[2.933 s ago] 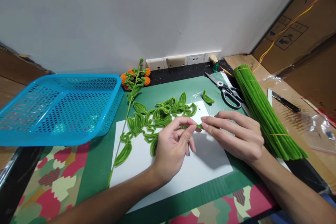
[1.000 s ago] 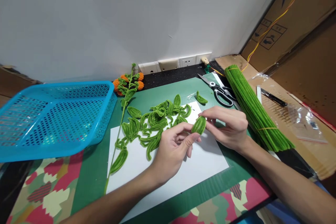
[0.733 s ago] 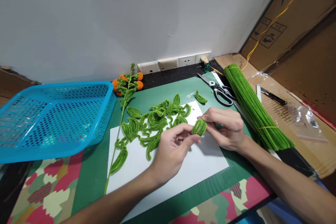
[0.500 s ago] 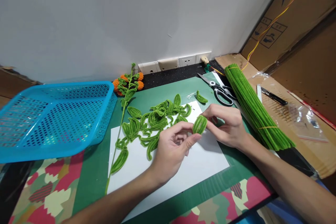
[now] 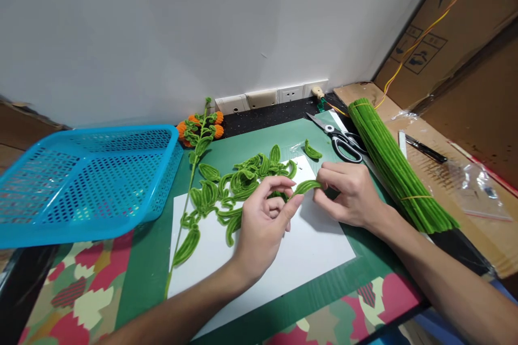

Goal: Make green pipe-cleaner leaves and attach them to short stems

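My left hand [image 5: 263,226] and my right hand [image 5: 348,194] pinch the two ends of one green pipe-cleaner leaf [image 5: 306,187] above a white sheet [image 5: 283,259]. The leaf looks narrow, seen edge-on. Behind the hands lies a pile of several finished green leaves [image 5: 246,175]. A long green stem with leaves and orange blossoms [image 5: 194,172] lies along the sheet's left side.
A blue perforated basket [image 5: 81,178] stands at the left. Scissors [image 5: 340,137] and a bundle of green pipe cleaners [image 5: 392,167] lie to the right, with a black-handled tool [image 5: 424,149] and a plastic bag [image 5: 477,188] beyond. A single leaf [image 5: 312,150] lies near the scissors. Wall sockets [image 5: 267,97] line the back.
The leaf between my fingers, which showed its broad ribbed face half a second ago, now looks flat and narrow. Both hands stayed over the white sheet.
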`<control>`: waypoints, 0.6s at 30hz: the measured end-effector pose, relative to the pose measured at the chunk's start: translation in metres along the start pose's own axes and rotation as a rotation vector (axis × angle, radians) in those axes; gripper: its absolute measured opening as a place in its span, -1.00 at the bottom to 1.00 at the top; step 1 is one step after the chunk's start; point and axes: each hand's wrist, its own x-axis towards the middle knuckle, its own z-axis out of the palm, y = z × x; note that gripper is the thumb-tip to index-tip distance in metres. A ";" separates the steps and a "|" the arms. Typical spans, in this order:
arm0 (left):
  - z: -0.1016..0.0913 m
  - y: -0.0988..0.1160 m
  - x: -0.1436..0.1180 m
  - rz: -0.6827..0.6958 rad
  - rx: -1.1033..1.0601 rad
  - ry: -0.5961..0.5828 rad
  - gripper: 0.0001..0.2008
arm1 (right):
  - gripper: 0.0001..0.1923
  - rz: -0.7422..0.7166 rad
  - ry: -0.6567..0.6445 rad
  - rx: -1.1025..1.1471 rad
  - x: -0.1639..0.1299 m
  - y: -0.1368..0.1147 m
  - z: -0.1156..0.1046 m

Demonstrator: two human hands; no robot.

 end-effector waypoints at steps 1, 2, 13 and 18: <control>0.000 -0.001 0.000 -0.004 0.010 0.000 -0.74 | -0.75 -0.023 0.014 0.010 0.000 -0.001 -0.001; 0.000 -0.001 0.000 -0.005 0.016 0.000 -0.76 | -0.75 -0.045 0.036 0.020 0.001 -0.001 -0.001; 0.001 0.001 0.001 0.011 0.010 -0.010 -0.78 | -0.75 -0.124 -0.020 0.114 -0.001 -0.007 0.001; 0.001 0.001 0.000 -0.001 0.020 -0.043 -0.76 | -0.69 -0.074 0.006 0.102 -0.003 -0.008 0.007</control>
